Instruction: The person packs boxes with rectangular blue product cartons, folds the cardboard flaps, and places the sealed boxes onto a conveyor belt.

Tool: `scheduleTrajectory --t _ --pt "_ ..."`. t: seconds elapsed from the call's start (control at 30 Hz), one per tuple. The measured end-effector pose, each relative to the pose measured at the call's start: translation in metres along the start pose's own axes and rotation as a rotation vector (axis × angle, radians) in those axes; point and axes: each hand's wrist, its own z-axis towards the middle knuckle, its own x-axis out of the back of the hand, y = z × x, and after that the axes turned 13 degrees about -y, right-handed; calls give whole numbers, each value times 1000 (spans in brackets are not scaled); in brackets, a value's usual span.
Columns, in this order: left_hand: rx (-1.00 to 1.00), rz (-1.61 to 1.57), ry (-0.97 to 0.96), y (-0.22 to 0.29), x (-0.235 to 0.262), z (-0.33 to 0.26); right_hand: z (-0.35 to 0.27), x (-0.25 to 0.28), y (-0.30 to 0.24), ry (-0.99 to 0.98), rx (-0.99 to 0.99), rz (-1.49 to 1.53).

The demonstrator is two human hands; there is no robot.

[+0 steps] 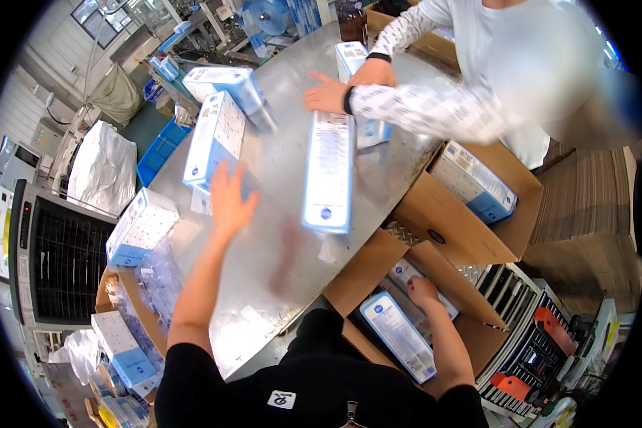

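Two blue-white packs in carton

The right hand is inside at lower right, grip unclear. Left of centre, the left hand spreads open beside another pack on the table. A second carton, right, shows a single pack.
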Motion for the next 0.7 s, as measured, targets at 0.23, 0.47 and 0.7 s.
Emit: scheduleTrajectory --t 0.23,0.47,0.7 --pt "600 -65 -349 -112 23 84 -66 49 -121 206 515 -69" --pt "-308 -454 -813 -21 40 -1 -39 105 -255 436 721 -371" --pt "-301 114 109 -3 -6 258 12 115 -275 412 675 -605"
